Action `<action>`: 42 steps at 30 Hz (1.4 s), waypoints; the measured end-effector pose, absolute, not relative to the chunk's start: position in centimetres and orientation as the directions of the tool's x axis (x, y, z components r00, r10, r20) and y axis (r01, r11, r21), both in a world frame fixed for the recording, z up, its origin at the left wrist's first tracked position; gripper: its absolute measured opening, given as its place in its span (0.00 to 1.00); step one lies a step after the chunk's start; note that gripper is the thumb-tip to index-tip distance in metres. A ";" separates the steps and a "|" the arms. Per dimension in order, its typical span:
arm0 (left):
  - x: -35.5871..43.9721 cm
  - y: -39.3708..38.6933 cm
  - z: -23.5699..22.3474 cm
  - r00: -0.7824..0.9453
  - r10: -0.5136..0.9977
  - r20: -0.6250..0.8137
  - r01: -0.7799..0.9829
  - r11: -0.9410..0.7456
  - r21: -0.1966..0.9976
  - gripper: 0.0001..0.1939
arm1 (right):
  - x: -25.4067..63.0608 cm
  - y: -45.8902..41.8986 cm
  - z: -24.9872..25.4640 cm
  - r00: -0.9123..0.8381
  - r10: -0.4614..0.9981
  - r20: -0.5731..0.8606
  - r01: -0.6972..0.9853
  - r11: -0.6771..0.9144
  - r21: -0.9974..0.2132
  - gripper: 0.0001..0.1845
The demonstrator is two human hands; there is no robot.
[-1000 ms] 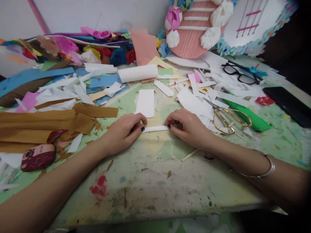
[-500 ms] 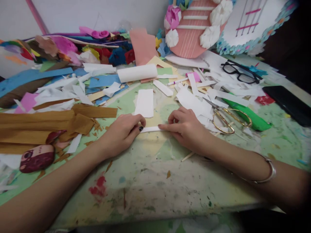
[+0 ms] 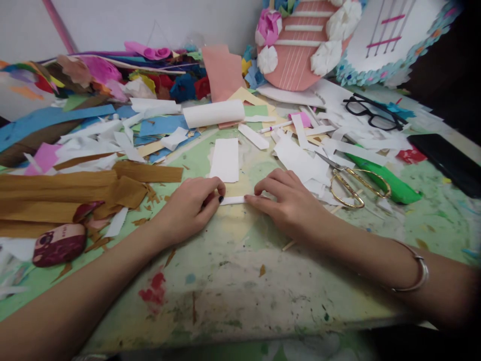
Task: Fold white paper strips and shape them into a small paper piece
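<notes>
A narrow white paper strip (image 3: 233,200), folded or rolled, lies across the table in front of me. My left hand (image 3: 195,203) pinches its left end between thumb and bent fingers; the thumb has a dark nail. At the other end my right hand (image 3: 287,200) has its index fingertip on the strip, its fingers curled and the thumb mostly hidden below. Just beyond the strip lies a white paper rectangle (image 3: 224,160), flat and untouched. Gold-handled scissors (image 3: 347,188) rest to the right of my right hand, partly among paper scraps.
A white paper roll (image 3: 213,114) lies further back. Brown crepe paper (image 3: 56,198) and a maroon case (image 3: 59,244) are at left. Black glasses (image 3: 374,113) and a phone (image 3: 445,163) lie at right. A pink paper guitar (image 3: 296,55) stands behind, with scraps all around.
Both hands stay on the paper strip with almost no movement. My right hand's fingers have shifted slightly. The whole view has moved a touch.
</notes>
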State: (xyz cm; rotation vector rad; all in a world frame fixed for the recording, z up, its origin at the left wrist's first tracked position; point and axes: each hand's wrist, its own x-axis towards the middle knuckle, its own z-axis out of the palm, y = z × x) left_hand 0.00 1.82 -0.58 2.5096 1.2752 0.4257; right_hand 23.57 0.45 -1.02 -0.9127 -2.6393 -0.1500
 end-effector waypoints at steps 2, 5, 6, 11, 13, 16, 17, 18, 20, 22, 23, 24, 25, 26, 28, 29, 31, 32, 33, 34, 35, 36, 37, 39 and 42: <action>0.0 1.8 -0.6 0.569 0.811 0.133 0.722 -0.571 0.392 0.05 | 23.4 0.3 -0.7 -0.767 0.558 0.317 0.584 0.812 -0.018 0.15; -0.2 1.9 -0.7 0.583 0.800 0.140 0.711 -0.586 0.388 0.07 | 23.2 0.2 -0.5 -0.820 0.508 0.262 0.523 0.852 -0.016 0.16; -0.2 2.0 -0.7 0.585 0.798 0.140 0.710 -0.589 0.386 0.07 | 23.2 0.1 -0.5 -0.829 0.500 0.250 0.514 0.858 -0.010 0.16; -0.3 1.8 -1.2 0.580 0.790 0.200 0.706 -0.609 0.361 0.08 | 23.0 -0.4 -0.8 -0.820 0.509 0.263 0.538 0.842 0.048 0.15; -0.3 1.5 -1.4 0.590 0.752 0.294 0.686 -0.659 0.309 0.09 | 23.0 -0.7 -0.9 -0.811 0.509 0.289 0.549 0.832 0.073 0.14; -0.1 0.8 -1.3 0.687 0.585 0.431 0.606 -0.789 0.104 0.10 | 22.8 -0.9 -1.2 -0.796 0.511 0.326 0.565 0.820 0.093 0.14; 0.1 0.5 -1.2 0.731 0.522 0.439 0.571 -0.820 0.023 0.10 | 22.7 -1.0 -1.2 -0.792 0.510 0.336 0.568 0.817 0.098 0.14; 0.4 0.1 -1.1 0.775 0.474 0.418 0.540 -0.840 -0.047 0.11 | 22.6 -1.1 -1.3 -0.790 0.508 0.344 0.570 0.815 0.105 0.14; 1.0 -0.7 -0.9 0.810 0.454 0.371 0.536 -0.830 -0.156 0.12 | 22.5 -1.2 -1.3 -0.786 0.508 0.353 0.578 0.806 0.128 0.13; 1.7 -1.7 -0.9 0.806 0.466 0.364 0.564 -0.792 -0.235 0.13 | 22.3 -1.5 -1.3 -0.786 0.512 0.348 0.586 0.796 0.152 0.13; 2.0 -2.3 -0.9 0.802 0.477 0.360 0.579 -0.769 -0.271 0.14 | 22.3 -1.6 -1.3 -0.785 0.516 0.341 0.590 0.792 0.160 0.13; 2.3 -2.8 -1.1 0.800 0.479 0.362 0.588 -0.747 -0.310 0.15 | 22.2 -1.8 -1.3 -0.785 0.522 0.333 0.594 0.788 0.164 0.13; 2.6 -3.3 -1.2 0.791 0.491 0.365 0.604 -0.721 -0.339 0.16 | 22.2 -2.0 -1.3 -0.785 0.527 0.326 0.597 0.785 0.167 0.14; 2.8 -3.9 -1.4 0.779 0.518 0.354 0.624 -0.696 -0.354 0.17 | 22.2 -2.2 -1.3 -0.785 0.531 0.320 0.599 0.783 0.170 0.14; 3.1 -4.7 -1.8 0.744 0.576 0.338 0.668 -0.658 -0.347 0.19 | 22.2 -2.5 -1.3 -0.782 0.537 0.317 0.605 0.777 0.176 0.16; 3.2 -5.1 -1.9 0.728 0.600 0.333 0.686 -0.646 -0.335 0.20 | 22.2 -2.6 -1.3 -0.781 0.538 0.317 0.606 0.775 0.178 0.16; 3.3 -5.5 -2.0 0.702 0.628 0.335 0.712 -0.633 -0.304 0.21 | 22.2 -2.8 -1.3 -0.782 0.536 0.318 0.605 0.775 0.183 0.17; 3.3 -5.7 -2.1 0.692 0.636 0.342 0.722 -0.628 -0.291 0.21 | 22.2 -2.8 -1.3 -0.783 0.536 0.317 0.605 0.773 0.188 0.18; 3.4 -5.7 -2.1 0.682 0.643 0.350 0.731 -0.623 -0.279 0.20 | 22.2 -2.9 -1.3 -0.784 0.535 0.316 0.605 0.772 0.193 0.18; 3.4 -5.8 -2.1 0.671 0.649 0.357 0.740 -0.618 -0.267 0.20 | 22.2 -2.9 -1.4 -0.784 0.536 0.313 0.605 0.771 0.197 0.19; 3.4 -5.7 -2.1 0.663 0.658 0.357 0.747 -0.614 -0.255 0.20 | 22.2 -3.0 -1.4 -0.783 0.540 0.308 0.608 0.768 0.199 0.19; 3.4 -5.7 -2.1 0.655 0.669 0.351 0.754 -0.610 -0.243 0.20 | 22.2 -3.0 -1.4 -0.781 0.546 0.303 0.612 0.765 0.199 0.20; 3.3 -5.6 -2.1 0.649 0.678 0.345 0.759 -0.608 -0.233 0.20 | 22.2 -3.0 -1.4 -0.780 0.551 0.298 0.615 0.763 0.199 0.20; 3.1 -5.5 -2.2 0.647 0.689 0.327 0.761 -0.610 -0.221 0.22 | 22.2 -3.1 -1.4 -0.777 0.559 0.288 0.620 0.760 0.196 0.21; 2.8 -5.2 -2.2 0.651 0.691 0.315 0.758 -0.617 -0.212 0.25 | 22.2 -3.1 -1.4 -0.776 0.572 0.264 0.624 0.758 0.190 0.23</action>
